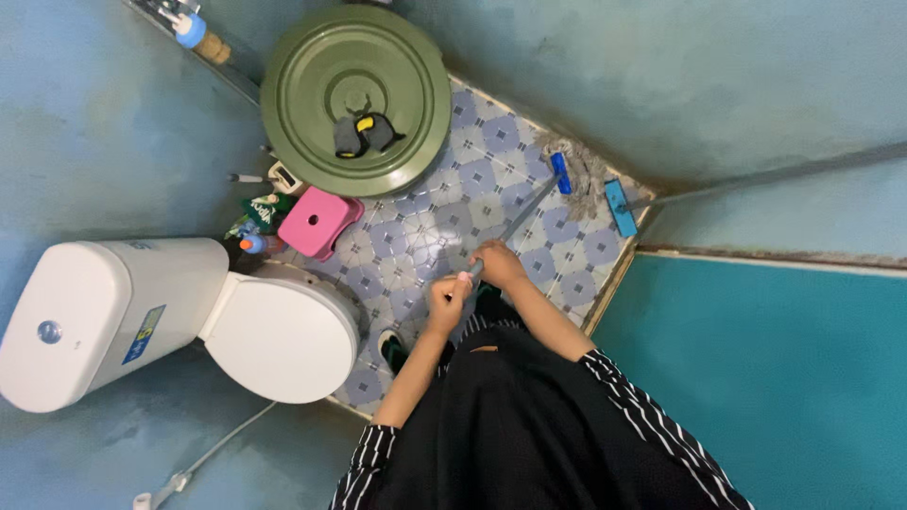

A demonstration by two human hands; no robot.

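Note:
Both of my hands grip the grey handle of a string mop (pixel 573 176). My left hand (pixel 446 297) holds the handle's near end, and my right hand (pixel 496 262) holds it just above. The mop's pale stringy head with a blue clamp rests on the patterned floor tiles (pixel 425 231) in the far corner by the wall. I wear a black garment with striped sleeves.
A white toilet (pixel 274 331) with its lid shut and its cistern (pixel 94 316) stand at left. A pink stool (pixel 316 222) and a large green bin lid (pixel 355 99) with gloves on it sit behind. A blue squeegee (pixel 619 208) leans in the corner. Bottles stand beside the toilet.

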